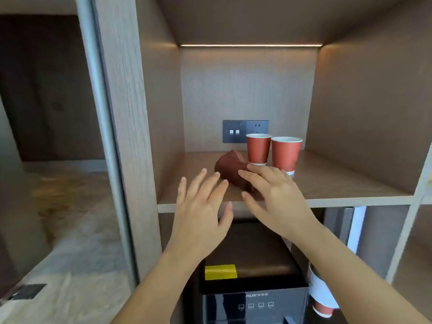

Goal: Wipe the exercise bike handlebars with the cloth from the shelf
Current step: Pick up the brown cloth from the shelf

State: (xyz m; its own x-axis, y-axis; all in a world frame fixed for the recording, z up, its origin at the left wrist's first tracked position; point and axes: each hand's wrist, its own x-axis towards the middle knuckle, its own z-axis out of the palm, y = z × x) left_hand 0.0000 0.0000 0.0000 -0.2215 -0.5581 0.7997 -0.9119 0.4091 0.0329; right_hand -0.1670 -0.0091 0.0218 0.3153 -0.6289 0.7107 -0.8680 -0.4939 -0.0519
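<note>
Your right hand [275, 197] rests on the brown cloth [230, 166], grip spread, fingers straight, not yet pinching. Your left hand [201, 206], also spread, hovers just beside it, likely to gather the cloth off the shelf [339, 183] without knocking the red cups [258, 149] behind.

A warm light strip [251, 45] glows above the dim shelf [339, 183]; soft blur, edges bowed.

Matt wood-grain shelf [339, 183], soft brown cloth [230, 168], red paper cups [286, 154], glossy black appliance [254, 307]
</note>
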